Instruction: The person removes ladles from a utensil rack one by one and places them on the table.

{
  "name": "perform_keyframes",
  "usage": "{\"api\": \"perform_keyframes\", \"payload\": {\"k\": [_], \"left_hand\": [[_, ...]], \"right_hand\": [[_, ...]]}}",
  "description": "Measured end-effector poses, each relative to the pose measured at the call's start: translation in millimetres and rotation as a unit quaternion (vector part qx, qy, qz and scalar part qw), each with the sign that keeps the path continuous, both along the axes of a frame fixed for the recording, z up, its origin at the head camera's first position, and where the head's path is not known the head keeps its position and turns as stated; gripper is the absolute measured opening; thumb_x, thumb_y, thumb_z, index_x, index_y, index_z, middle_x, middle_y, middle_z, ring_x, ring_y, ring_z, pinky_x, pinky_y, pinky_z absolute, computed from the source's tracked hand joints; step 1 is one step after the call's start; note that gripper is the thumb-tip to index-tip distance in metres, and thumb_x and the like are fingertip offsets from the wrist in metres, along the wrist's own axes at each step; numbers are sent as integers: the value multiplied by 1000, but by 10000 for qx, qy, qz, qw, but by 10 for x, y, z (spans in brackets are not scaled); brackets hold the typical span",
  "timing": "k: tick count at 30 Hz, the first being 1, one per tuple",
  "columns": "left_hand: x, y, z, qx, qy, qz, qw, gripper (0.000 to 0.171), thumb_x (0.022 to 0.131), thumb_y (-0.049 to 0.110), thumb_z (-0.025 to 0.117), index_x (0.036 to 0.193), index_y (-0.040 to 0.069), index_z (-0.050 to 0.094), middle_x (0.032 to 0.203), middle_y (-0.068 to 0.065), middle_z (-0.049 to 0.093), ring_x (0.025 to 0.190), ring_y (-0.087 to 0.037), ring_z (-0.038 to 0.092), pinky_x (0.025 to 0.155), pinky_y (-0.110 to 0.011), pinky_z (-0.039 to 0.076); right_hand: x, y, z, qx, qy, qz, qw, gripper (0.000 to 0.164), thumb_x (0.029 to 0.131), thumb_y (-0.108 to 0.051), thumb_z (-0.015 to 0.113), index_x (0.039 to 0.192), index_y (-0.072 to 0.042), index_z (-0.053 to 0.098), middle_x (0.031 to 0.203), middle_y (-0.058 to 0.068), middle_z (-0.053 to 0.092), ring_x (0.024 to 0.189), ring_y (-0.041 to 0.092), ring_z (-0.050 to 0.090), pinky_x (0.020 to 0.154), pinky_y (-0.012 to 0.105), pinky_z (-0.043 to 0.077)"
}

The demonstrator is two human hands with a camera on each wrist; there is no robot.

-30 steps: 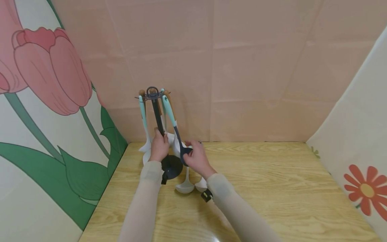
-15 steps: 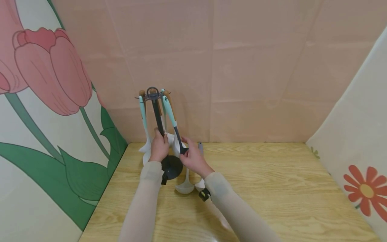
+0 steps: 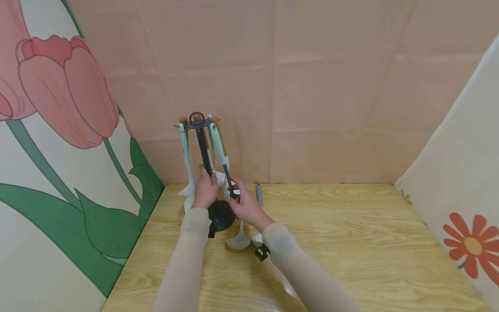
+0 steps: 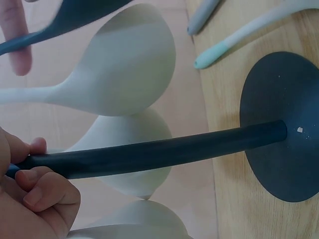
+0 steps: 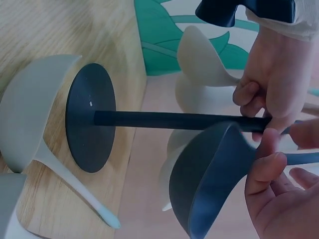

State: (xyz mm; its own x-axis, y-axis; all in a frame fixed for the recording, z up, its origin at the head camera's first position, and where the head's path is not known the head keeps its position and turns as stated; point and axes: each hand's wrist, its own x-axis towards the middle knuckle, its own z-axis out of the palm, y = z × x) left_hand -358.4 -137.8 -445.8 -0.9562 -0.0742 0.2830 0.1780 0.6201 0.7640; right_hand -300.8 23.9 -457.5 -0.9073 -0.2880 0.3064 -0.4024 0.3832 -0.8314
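A black utensil stand with a round base (image 3: 224, 215) and an upright pole (image 5: 164, 120) stands on the table. My left hand (image 3: 205, 188) grips the pole partway up; its curled fingers (image 4: 50, 194) show in the left wrist view. A ladle with a turquoise handle (image 3: 217, 141) and a dark bowl (image 5: 207, 186) hangs from the stand's top ring (image 3: 198, 123). My right hand (image 3: 247, 206) pinches this ladle at its neck, just above the bowl. In the head view the right hand mostly hides the bowl.
Several white-headed utensils hang round the stand, including a white ladle (image 4: 124, 64). On the table lie a pale ladle (image 3: 238, 241) and another utensil with a grey handle (image 3: 259, 193), both close to my right forearm. A pink wall covering (image 3: 331, 95) rises behind the table.
My right hand has shifted left and from the dark ladle's bowl to its neck. The ladle has swung a little towards the pole. My left hand has stayed put.
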Motion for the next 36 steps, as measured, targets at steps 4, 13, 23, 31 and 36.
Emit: {"api": "perform_keyframes", "payload": {"k": [4, 13, 23, 31, 36], "left_hand": [[-1, 0, -4, 7, 24, 7, 10000, 33, 106, 17, 44, 133, 2, 32, 103, -26, 62, 91, -41, 63, 83, -53, 50], [-1, 1, 13, 0, -109, -25, 9999, 35, 106, 18, 43, 135, 3, 30, 103, -24, 60, 90, -39, 61, 82, -51, 50], [15, 6, 18, -122, 71, 59, 9999, 38, 106, 15, 44, 137, -1, 29, 103, -28, 62, 88, -42, 61, 78, -52, 49], [53, 14, 34, -297, 311, 136, 9990, 41, 104, 11, 45, 138, -6, 30, 103, -32, 62, 90, -47, 63, 81, -57, 48], [61, 13, 58, -322, 69, 100, 9994, 49, 105, 14, 43, 146, -6, 24, 115, -35, 61, 101, -48, 64, 86, -56, 49]], "right_hand": [[20, -17, 10, -33, 113, 33, 9999, 46, 104, -15, 53, 148, -13, 41, 119, 11, 63, 78, 19, 59, 70, 32, 52], [74, -46, 11, 17, 360, 16, 9993, 24, 109, -24, 43, 123, -12, 58, 97, 7, 66, 74, 17, 59, 67, 32, 50], [117, -93, -15, -43, 727, 41, 9973, 21, 108, -25, 42, 115, -13, 58, 90, -1, 65, 84, 15, 60, 78, 33, 48], [129, -92, 3, 152, 789, 166, 9966, 20, 109, -23, 42, 114, -11, 57, 89, 1, 62, 81, 15, 58, 76, 31, 48], [148, -94, 32, 329, 758, 160, 9964, 22, 108, -24, 42, 113, -9, 58, 89, 2, 62, 79, 15, 57, 73, 31, 48]]}}
